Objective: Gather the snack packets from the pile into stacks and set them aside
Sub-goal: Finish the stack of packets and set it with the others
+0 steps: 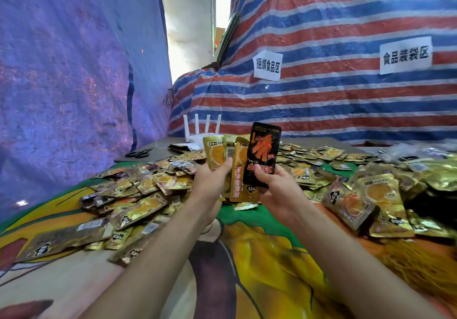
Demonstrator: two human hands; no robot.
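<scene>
I am gathering: my left hand (214,177) is pinching gold packets (223,155) and my right hand (277,190) is gripping a black packet (263,153) at frame centre, above the pile (148,190), likely squaring them next.

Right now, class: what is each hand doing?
Left hand: grips gold snack packets.
Right hand: grips the black snack packet.

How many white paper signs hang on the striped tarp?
2. The left sign is near the left edge of the tarp. The right sign is farther right and slightly higher. More may hang beyond the picture's right edge.
</scene>
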